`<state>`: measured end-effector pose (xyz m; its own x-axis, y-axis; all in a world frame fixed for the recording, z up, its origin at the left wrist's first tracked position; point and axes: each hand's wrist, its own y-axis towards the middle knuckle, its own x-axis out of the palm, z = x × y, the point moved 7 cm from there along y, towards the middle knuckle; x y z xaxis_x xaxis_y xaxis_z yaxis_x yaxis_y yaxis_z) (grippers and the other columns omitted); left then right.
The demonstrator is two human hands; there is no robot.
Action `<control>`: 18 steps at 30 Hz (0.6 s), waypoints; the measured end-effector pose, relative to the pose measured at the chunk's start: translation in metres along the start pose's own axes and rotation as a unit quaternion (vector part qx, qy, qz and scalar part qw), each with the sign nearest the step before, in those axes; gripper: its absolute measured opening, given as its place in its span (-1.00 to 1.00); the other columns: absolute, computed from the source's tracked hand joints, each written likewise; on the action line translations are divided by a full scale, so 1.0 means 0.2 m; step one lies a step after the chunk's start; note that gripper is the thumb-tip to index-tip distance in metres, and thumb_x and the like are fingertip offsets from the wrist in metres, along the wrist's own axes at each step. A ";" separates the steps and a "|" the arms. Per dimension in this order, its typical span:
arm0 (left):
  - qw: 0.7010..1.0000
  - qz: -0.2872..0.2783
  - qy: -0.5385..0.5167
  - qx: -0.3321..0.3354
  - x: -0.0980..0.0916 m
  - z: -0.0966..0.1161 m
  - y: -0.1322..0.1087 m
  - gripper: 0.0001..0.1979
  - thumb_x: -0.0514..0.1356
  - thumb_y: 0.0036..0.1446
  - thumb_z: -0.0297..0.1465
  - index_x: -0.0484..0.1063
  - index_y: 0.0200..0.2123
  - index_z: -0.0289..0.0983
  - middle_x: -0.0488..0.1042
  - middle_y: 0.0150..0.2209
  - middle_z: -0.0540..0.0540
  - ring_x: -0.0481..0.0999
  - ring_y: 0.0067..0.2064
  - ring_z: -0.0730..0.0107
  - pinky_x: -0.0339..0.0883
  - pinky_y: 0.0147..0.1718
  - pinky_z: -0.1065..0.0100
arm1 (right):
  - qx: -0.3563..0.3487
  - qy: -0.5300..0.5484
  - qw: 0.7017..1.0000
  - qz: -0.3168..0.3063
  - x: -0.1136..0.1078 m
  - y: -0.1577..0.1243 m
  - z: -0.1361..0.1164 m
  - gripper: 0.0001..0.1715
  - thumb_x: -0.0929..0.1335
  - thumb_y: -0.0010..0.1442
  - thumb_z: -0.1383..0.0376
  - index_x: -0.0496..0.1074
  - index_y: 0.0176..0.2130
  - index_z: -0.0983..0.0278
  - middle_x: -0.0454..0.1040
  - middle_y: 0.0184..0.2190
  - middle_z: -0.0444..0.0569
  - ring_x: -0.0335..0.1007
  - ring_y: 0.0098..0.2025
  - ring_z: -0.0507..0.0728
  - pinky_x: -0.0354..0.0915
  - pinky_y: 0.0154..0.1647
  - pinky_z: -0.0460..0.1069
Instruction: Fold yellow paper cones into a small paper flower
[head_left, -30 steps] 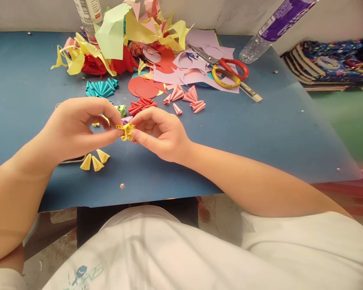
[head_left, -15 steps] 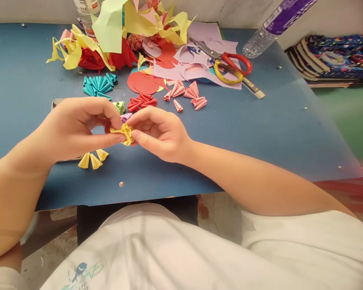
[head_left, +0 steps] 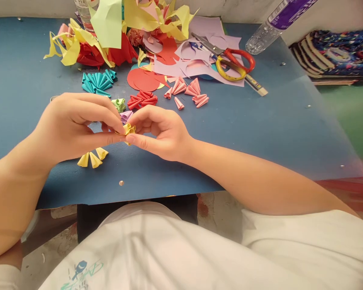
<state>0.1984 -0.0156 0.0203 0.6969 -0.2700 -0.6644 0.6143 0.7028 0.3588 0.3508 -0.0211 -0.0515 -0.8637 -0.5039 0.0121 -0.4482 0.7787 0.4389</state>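
Between my two hands, just over the blue table, is a small yellow rolled-paper piece [head_left: 129, 129] with several curled ends. My left hand [head_left: 78, 125] pinches it from the left with thumb and fingers. From the right, my right hand [head_left: 161, 133] grips it too, thumb in front. Fingertips cover part of it. Below my left hand lie 3 yellow paper cones [head_left: 93, 158]. Right behind the fingers are purple paper cones [head_left: 126, 117] and green paper rolls [head_left: 119, 104], both partly hidden.
Red cones [head_left: 142, 99], teal cones [head_left: 98, 82] and pink cones [head_left: 193, 89] lie farther back on the blue table [head_left: 260, 129]. Behind them are paper scraps [head_left: 109, 28], red-and-yellow-handled scissors [head_left: 238, 64], a box cutter [head_left: 255, 85] and a plastic bottle [head_left: 266, 34] at the back right.
The yellow paper piece has shifted slightly right and turned between my fingers, and more of it is covered. My left fingertips have moved closer to my right thumb. The camera view has shifted slightly.
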 end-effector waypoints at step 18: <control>0.998 0.024 0.049 0.043 -0.03 0.01 -0.02 -0.85 0.46 0.28 -0.41 0.69 -0.23 0.02 0.64 -0.20 0.01 0.55 -0.23 0.37 0.40 -0.18 0.24 | -0.031 0.031 0.999 0.027 -0.03 0.01 -0.03 -0.89 0.46 0.39 0.29 0.53 -0.10 0.28 0.63 -0.25 -0.13 0.62 -0.23 -0.03 0.62 -0.14 -0.08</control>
<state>0.1929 -0.0195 0.0236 0.6889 -0.1690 -0.7049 0.6140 0.6530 0.4434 0.3563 -0.0185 -0.0461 -0.8699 -0.4847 0.0916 -0.3843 0.7823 0.4902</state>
